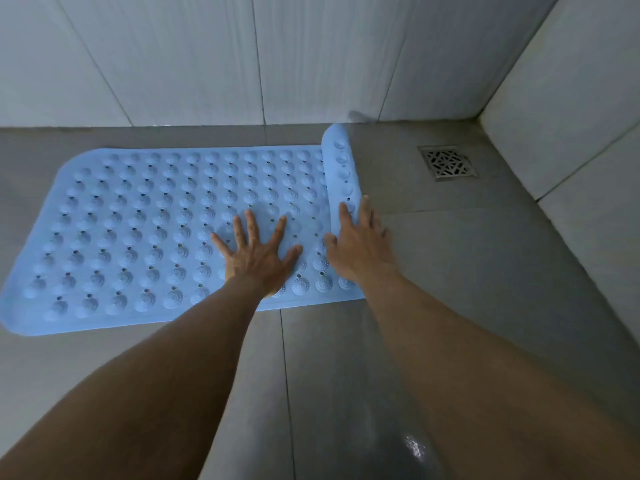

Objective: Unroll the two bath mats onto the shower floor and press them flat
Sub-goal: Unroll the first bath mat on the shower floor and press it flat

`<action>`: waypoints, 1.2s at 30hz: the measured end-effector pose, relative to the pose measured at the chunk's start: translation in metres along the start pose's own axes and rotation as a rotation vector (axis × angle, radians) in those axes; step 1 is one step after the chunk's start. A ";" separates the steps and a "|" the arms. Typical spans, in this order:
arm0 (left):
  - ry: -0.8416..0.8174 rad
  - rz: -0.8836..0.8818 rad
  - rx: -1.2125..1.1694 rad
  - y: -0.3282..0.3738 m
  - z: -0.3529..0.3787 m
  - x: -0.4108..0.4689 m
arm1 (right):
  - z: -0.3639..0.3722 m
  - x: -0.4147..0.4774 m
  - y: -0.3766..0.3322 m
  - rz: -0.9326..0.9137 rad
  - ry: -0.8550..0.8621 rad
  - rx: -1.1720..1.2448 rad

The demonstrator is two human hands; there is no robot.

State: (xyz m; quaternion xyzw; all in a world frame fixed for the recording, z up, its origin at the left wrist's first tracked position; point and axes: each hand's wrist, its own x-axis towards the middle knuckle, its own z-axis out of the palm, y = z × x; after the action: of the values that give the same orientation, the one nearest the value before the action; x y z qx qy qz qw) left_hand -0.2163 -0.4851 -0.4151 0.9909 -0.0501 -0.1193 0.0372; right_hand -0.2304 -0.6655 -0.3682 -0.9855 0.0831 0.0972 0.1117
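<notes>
Hands both flat, nothing gripped. L hand (258, 251), fingers spread, presses blue bath mat (156, 230) nr its right end. R hand (356, 240), fingers straight, rests on rolled end (341, 174). Mat mostly unrolled on shower floor (485, 271), alongside far wall (311, 64); drain (446, 162) far right, apart from roll.

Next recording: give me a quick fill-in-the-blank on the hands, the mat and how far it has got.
1. The left hand presses flat on the ___ mat.
2. The right hand rests on the mat's end that is not yet ___.
3. Only ___ mat is in view.
Missing words: blue; unrolled; one.
</notes>
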 end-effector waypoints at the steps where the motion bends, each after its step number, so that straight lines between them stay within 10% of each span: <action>1: 0.006 -0.007 -0.006 0.001 0.001 0.000 | 0.001 0.000 0.004 0.005 0.001 0.005; 12: 0.060 -0.012 -0.031 0.032 -0.003 0.005 | -0.001 0.004 0.039 0.012 0.196 -0.028; 26: 0.067 0.143 -0.026 0.064 0.007 0.011 | -0.018 0.005 0.064 0.039 -0.005 -0.521; 36: 0.062 -0.001 -0.034 0.059 0.005 0.009 | -0.001 0.009 0.075 0.075 -0.233 -0.045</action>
State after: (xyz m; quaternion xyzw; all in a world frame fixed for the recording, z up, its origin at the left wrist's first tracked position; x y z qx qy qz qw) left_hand -0.2141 -0.5454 -0.4175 0.9934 -0.0463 -0.0896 0.0553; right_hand -0.2357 -0.7388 -0.3840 -0.9660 0.1041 0.2169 0.0950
